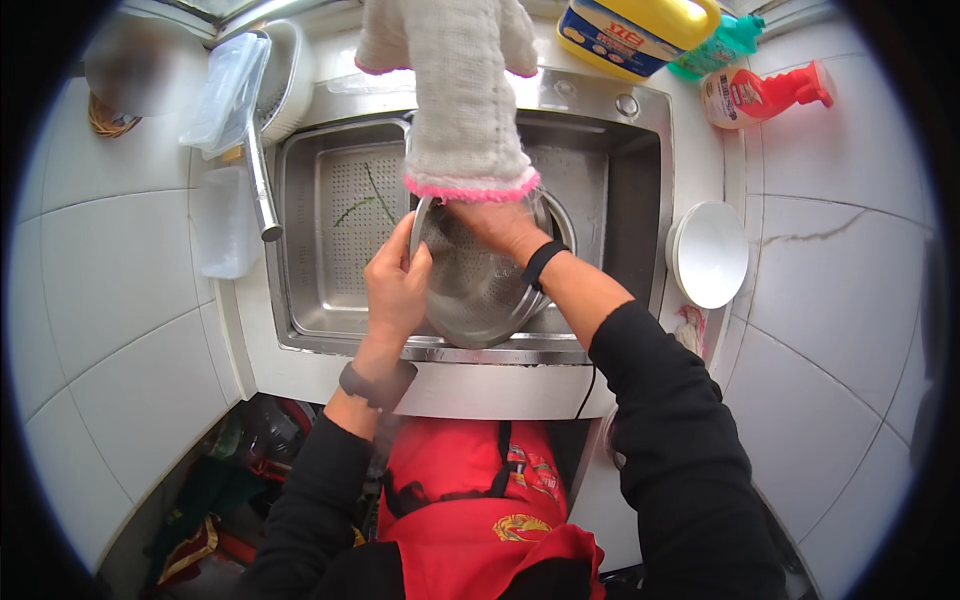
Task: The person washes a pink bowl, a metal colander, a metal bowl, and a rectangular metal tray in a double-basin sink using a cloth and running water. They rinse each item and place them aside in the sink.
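Note:
My left hand grips the rim of a perforated stainless steel colander, which is tilted over the sink. My right hand reaches inside the colander; its fingers are partly hidden below a hanging pale cloth with pink edging, so what they hold does not show. Another round metal rim shows behind the colander at its right. The stainless steel sink lies beneath both hands. On its left side sits a perforated drain tray with a few green plant strands in it.
A white bowl stands right of the sink, near a small pink-edged cloth. A yellow jug, a green bottle and a red spray bottle are at the back right. Clear plastic containers and a metal tube are at left.

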Tool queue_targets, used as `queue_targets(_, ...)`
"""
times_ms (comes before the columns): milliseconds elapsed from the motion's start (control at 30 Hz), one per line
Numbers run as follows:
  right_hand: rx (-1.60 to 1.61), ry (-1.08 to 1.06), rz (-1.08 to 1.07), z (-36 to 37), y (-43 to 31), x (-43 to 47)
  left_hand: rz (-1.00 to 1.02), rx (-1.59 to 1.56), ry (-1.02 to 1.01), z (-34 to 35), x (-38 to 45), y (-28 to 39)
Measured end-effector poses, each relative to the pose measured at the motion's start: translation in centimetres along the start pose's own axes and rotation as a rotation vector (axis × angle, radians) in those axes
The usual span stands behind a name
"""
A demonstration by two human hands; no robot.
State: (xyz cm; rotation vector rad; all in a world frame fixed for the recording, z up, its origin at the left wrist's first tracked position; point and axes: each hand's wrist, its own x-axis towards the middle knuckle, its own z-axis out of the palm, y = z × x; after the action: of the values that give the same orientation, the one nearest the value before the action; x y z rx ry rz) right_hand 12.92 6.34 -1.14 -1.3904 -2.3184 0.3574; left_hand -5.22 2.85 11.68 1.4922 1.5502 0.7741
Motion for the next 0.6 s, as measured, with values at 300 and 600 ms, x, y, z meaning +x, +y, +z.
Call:
queue_targets(300, 1.116, 0.412, 1.193, 4.1, -1.8, 0.0, -0.099, -0.201, 0.052, 1.1, 0.8, -2.2)
queue_targets(600, 0.623, -0.432, 0.125, -2.2, -7.8, -4.5, -0.095, -0.105, 0.051, 1.0, 1.4, -2.6)
